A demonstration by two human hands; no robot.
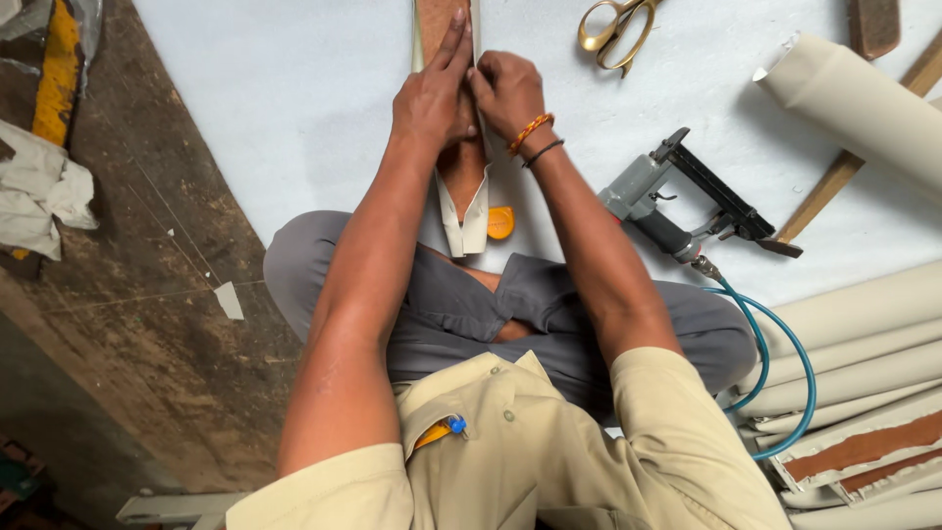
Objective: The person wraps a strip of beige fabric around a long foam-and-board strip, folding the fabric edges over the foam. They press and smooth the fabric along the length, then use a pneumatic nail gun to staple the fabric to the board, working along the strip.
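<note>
A narrow brown wooden strip [463, 175] wrapped in cream covering material [465, 228] lies lengthwise in front of me on a white sheet [294, 98]. My left hand [434, 93] presses flat on the strip, index finger stretched along it. My right hand [506, 90], with bead and thread bands at the wrist, pinches the cream covering at the strip's right edge. Both hands touch each other over the strip.
A grey pneumatic staple gun [677, 201] with a teal air hose [775, 363] lies at my right. Gold scissors [616, 29] rest at the top. Cream rolls [854, 98] and covered strips [863, 393] are stacked on the right. An orange round object [500, 223] lies by the strip. Bare floor and crumpled cloth [39, 191] lie on the left.
</note>
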